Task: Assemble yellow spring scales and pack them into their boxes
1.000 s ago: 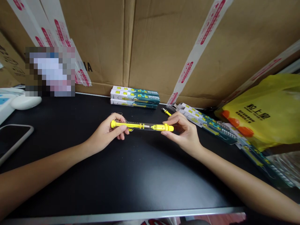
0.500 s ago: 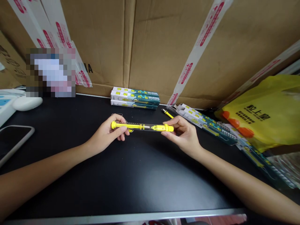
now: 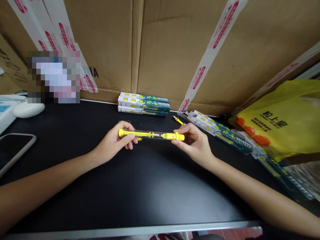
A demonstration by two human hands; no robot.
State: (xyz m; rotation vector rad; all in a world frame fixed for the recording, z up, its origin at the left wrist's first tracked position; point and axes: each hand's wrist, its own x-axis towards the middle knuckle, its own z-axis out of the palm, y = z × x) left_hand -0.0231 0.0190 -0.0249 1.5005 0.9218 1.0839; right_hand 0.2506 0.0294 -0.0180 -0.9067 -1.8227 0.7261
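Observation:
Above the black desk, a clear tubular spring scale [image 3: 157, 135] with yellow inner parts lies level between my two hands. My left hand [image 3: 122, 136] is closed round its left end, thumb in front and fingers behind. At the other end, the fingertips of my right hand [image 3: 193, 140] pinch the yellow cap. A thin wire shows just behind my left fingers, and part of a yellow ring hangs below them; what they belong to is partly hidden. Behind my right hand a yellow rod with a metal tip [image 3: 178, 120] rests on the desk, its near end covered.
Printed boxes [image 3: 143, 105] are stacked against the large taped carton [image 3: 165, 50]. More such boxes [image 3: 220, 131] run along the right, beside a yellow bag [image 3: 282, 120]. On the left are a phone [image 3: 15, 150] and a white mouse [image 3: 28, 109]. The desk's edge [image 3: 140, 232] is nearest me.

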